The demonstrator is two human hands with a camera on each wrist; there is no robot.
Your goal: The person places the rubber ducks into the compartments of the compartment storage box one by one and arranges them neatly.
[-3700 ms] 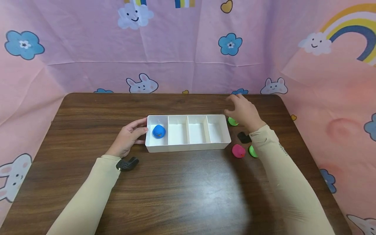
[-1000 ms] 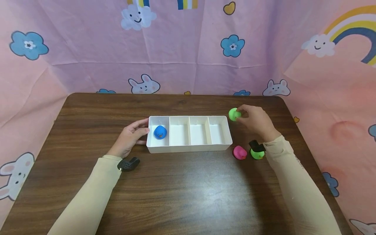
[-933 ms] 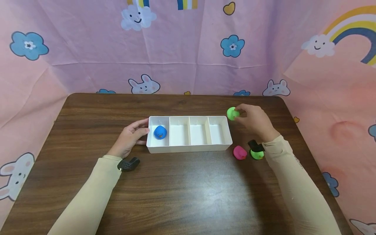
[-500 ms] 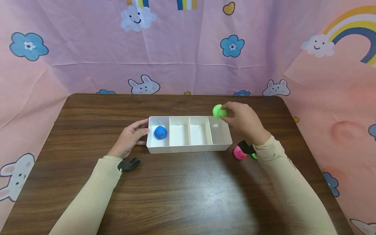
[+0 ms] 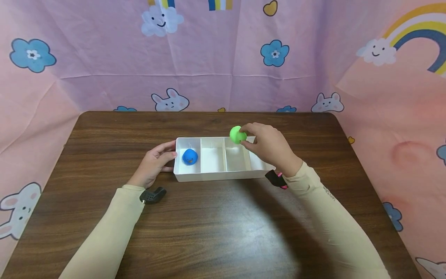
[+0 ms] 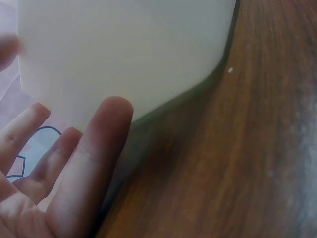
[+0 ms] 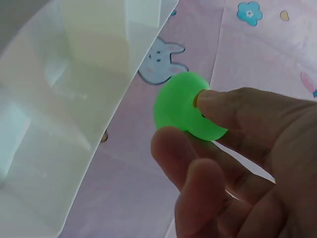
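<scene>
A white tray [image 5: 223,177] with a row of compartments lies on the table. A blue rubber duck [image 5: 189,157] sits in its leftmost compartment. My left hand [image 5: 150,164] holds the tray's left end; the thumb [image 6: 106,129] lies against the end wall, with fingers near the tray's edge. Between thumb and fingertips my right hand [image 5: 270,145] pinches a green rubber duck [image 5: 237,134]. This duck is above the tray's back edge, by the third compartment from the left. In the right wrist view the green duck [image 7: 178,106] shows its orange beak under the thumb.
A sliver of a pink duck [image 5: 283,187] shows under the black wrist strap [image 5: 275,178] by the tray's front right corner. The second green duck is hidden by the right forearm. A patterned cloth [image 5: 209,93] hangs behind the wooden table [image 5: 195,232].
My right hand has picked up the green duck from right of the tray and carried it left over the tray's back edge. The left hand keeps its hold.
</scene>
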